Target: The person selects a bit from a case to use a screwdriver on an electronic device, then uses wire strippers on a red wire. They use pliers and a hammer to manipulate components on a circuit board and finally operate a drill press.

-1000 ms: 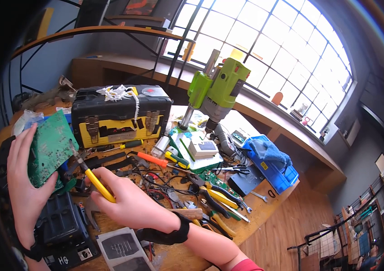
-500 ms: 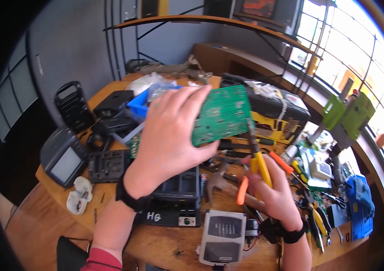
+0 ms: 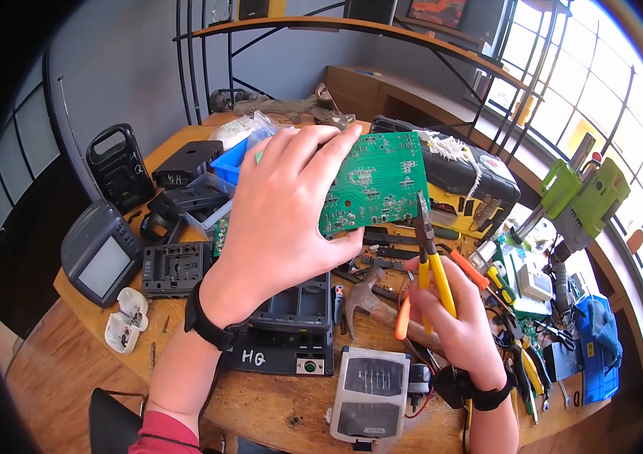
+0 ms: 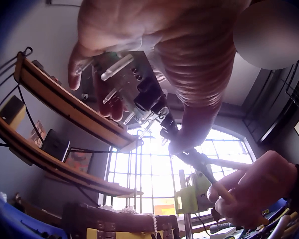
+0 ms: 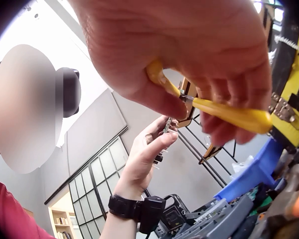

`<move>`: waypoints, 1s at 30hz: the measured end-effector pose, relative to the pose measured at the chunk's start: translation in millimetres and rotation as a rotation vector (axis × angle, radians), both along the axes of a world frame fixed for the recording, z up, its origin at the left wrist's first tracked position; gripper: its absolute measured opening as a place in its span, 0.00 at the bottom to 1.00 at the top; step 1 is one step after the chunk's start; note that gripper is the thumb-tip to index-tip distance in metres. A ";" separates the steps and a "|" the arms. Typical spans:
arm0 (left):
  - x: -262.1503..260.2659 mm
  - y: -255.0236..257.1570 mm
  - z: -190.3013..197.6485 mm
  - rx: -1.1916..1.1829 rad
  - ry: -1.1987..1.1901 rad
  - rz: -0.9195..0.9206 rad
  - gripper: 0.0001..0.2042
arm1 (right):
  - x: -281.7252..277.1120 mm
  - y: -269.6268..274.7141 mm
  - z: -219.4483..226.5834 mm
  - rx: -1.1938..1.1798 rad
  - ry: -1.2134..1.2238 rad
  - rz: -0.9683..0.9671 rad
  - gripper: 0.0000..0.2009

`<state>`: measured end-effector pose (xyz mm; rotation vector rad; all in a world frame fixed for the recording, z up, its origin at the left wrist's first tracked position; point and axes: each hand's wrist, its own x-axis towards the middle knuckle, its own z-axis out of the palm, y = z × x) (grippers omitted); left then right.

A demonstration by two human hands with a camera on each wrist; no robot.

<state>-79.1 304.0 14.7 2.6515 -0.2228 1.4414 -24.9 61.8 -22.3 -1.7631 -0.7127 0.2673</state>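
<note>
A green circuit board (image 3: 378, 178) is held up over the workbench by my left hand (image 3: 283, 200), with the thumb at its lower edge and the fingers over its back. Its soldered face is toward the head camera; the left wrist view shows tall components (image 4: 149, 94) on the other side. In my right hand (image 3: 461, 329) are narrow-nosed pliers with yellow handles (image 3: 442, 286), gripped between fingers and thumb. The tips of the pliers are right at the board's right edge. An orange handle (image 3: 403, 318) shows beside the right hand.
Beneath the hands lie a black open casing (image 3: 283, 356) marked HQ, a claw hammer (image 3: 367, 295) and a small grey case (image 3: 370, 393). A small portable screen (image 3: 102, 257) stands left. Behind are a black-yellow toolbox (image 3: 454, 170) and a green drill press (image 3: 582, 197); several hand tools crowd the right.
The head view has swung left, bringing the board and hands nearer the middle. Over the last half second the board turned slightly; the pliers stay at its right edge.
</note>
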 end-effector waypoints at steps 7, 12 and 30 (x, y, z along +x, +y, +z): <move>1.9 -1.8 -2.6 -0.001 0.007 -0.022 0.42 | 1.3 -4.4 2.5 -0.103 0.014 0.000 0.12; 0.1 -1.9 -1.2 0.005 0.026 -0.005 0.44 | 4.1 0.5 -5.8 0.082 0.014 0.077 0.12; -2.7 0.3 2.6 0.040 0.054 0.001 0.42 | 4.9 -8.7 3.2 -0.060 0.000 0.157 0.21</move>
